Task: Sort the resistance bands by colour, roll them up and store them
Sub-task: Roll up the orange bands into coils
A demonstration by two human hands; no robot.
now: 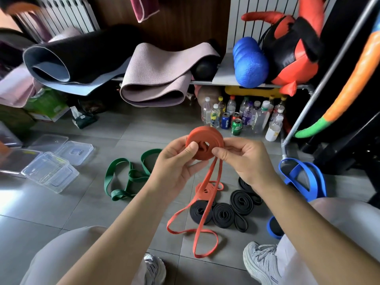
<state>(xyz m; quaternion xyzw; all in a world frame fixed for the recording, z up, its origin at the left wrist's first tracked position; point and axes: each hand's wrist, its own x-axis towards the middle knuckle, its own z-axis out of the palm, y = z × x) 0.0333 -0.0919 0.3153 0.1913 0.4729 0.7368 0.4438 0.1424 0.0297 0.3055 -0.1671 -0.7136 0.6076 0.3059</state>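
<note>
Both hands hold a partly rolled orange resistance band (207, 136) above the floor. My left hand (176, 163) pinches the coil from the left, thumb on its face. My right hand (244, 159) grips it from the right. The band's loose tail (197, 221) hangs down in loops onto the tiles. Under it lies a second orange band (205, 189), rolled flat. Several rolled black bands (224, 212) sit beside that. A loose green band (127, 175) lies to the left. A loose blue band (304, 175) lies at the right, and a rolled blue one (271, 229) by my right knee.
Clear plastic boxes and lids (51, 161) stand on the floor at left. A low shelf (226, 79) behind carries rolled yoga mats (152, 79), a blue foam roller (249, 62) and red-black gear. Bottles and cans (242, 116) crowd under it. My shoes (261, 262) and knees frame the bottom.
</note>
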